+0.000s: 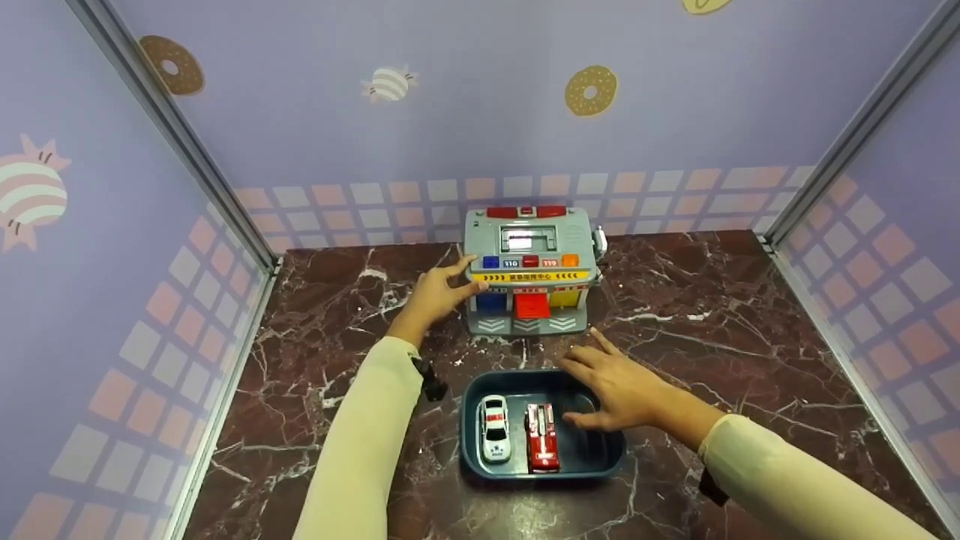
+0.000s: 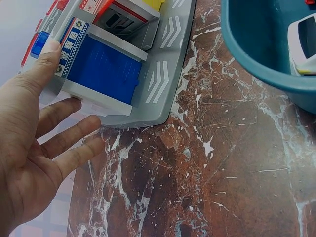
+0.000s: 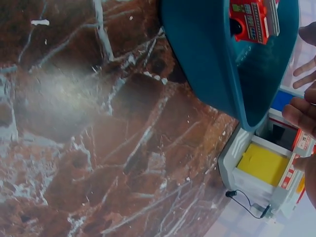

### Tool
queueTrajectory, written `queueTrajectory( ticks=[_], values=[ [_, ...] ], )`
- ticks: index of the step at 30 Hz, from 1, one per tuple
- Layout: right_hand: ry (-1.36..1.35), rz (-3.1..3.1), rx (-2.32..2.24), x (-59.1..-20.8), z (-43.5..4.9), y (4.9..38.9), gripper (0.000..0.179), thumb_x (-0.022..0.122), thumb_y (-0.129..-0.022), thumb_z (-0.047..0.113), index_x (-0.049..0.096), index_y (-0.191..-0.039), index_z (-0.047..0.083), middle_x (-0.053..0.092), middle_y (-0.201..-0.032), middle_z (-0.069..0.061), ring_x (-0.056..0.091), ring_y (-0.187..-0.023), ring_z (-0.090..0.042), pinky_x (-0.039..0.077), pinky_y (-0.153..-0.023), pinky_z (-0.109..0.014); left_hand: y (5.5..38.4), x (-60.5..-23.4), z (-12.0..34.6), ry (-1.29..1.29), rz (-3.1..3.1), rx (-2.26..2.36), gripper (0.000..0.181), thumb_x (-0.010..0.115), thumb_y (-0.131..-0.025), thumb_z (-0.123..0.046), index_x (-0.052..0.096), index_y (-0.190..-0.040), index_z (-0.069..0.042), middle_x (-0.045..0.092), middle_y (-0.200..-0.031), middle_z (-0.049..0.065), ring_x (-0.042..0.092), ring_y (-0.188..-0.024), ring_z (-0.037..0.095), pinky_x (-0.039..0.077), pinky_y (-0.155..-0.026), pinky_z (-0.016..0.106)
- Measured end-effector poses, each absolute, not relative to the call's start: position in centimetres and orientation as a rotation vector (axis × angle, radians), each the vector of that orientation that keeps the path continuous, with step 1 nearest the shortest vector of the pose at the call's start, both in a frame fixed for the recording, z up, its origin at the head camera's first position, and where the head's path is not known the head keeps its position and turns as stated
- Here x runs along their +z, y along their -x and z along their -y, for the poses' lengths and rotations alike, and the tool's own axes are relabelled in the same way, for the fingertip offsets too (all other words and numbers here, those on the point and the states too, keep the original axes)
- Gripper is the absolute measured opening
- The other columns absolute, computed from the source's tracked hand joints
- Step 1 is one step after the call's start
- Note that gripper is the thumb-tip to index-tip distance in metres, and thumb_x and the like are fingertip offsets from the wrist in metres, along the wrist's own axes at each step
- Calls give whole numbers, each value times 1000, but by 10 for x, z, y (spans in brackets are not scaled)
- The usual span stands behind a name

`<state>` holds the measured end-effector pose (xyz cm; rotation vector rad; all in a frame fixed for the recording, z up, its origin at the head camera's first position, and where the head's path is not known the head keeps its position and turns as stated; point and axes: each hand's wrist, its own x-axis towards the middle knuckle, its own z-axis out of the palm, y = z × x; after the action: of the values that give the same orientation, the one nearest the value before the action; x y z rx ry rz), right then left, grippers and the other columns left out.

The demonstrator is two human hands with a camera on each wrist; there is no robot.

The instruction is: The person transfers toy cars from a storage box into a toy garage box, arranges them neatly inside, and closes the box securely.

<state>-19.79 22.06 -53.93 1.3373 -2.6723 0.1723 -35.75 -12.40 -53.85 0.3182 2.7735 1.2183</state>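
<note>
A grey toy emergency station stands by the back wall. My left hand touches its left front corner, thumb over the front beside the blue button, other fingers loosely extended. The red door sticks out from the middle bay, whose dark inside shows in the right wrist view. The blue door and yellow door are down. My right hand hovers over the right side of a dark teal tray, fingers apart and holding nothing. In the tray lie a white police car and a red fire truck.
The dark red marble-patterned tabletop is enclosed by purple walls at the back and both sides. Metal posts mark the corners. A thin black cord hangs at the station's right side.
</note>
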Motion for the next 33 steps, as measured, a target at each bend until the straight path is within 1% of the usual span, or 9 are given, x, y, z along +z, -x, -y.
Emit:
queueTrajectory(
  ticks=[4,10,15,17,20,23,26,27,33],
  values=[
    [-1370,2673,167,-544,-218,192,82,83,-90,59,65,-148,4,70,-136,-12,68,-130,-27,31,-130,-71,357,-538,124,-304,-2768,1222,75,79,-97,-63,55,-163,-38,53,-167,17,51,-156,41,42,-128,57],
    [-1405,2685,118,-548,-213,185,82,80,-92,64,66,-148,6,70,-138,-10,69,-130,-25,32,-130,-70,356,-536,124,-292,-2768,1229,75,79,-97,-63,56,-163,-38,54,-167,18,61,-145,39,49,-121,55],
    [-1427,2685,87,-552,-208,181,85,77,-93,67,64,-151,6,70,-139,-10,68,-132,-25,31,-130,-70,357,-537,124,-325,-2786,1206,75,79,-97,-63,56,-163,-36,54,-166,18,55,-153,42,44,-127,56],
    [-1445,2664,65,-553,-206,179,86,77,-93,68,64,-151,6,70,-139,-10,68,-132,-25,32,-130,-68,358,-538,124,-328,-2788,1202,76,79,-97,-64,56,-163,-36,54,-165,19,52,-155,43,42,-129,56],
    [-1474,2611,35,-556,-203,178,85,77,-93,68,64,-150,6,70,-138,-9,68,-131,-25,38,-129,-64,358,-540,125,-318,-2785,1209,77,80,-96,-63,56,-163,-35,55,-165,20,52,-154,45,41,-129,57],
    [-1495,2562,34,-560,-201,177,84,77,-93,67,65,-147,4,70,-136,-10,69,-128,-26,49,-123,-55,358,-540,125,-320,-2785,1216,76,80,-96,-63,56,-163,-36,54,-165,19,52,-154,45,41,-129,57],
    [-1513,2544,54,-562,-200,176,83,76,-94,68,65,-146,3,69,-135,-12,69,-126,-28,56,-116,-47,357,-540,124,-321,-2786,1220,75,79,-97,-63,57,-163,-36,54,-166,19,52,-154,44,41,-129,57],
    [-1517,2547,59,-563,-200,176,83,75,-95,68,64,-147,3,68,-136,-12,69,-125,-28,58,-114,-46,357,-540,124,-320,-2787,1221,74,79,-97,-63,57,-163,-36,54,-166,19,52,-154,44,41,-129,57],
    [-1542,2596,62,-565,-197,174,85,67,-99,71,63,-150,3,67,-140,-14,69,-127,-28,59,-112,-43,356,-541,125,-326,-2792,1214,75,79,-97,-64,55,-163,-37,53,-166,20,52,-155,45,42,-129,58]
  ],
)
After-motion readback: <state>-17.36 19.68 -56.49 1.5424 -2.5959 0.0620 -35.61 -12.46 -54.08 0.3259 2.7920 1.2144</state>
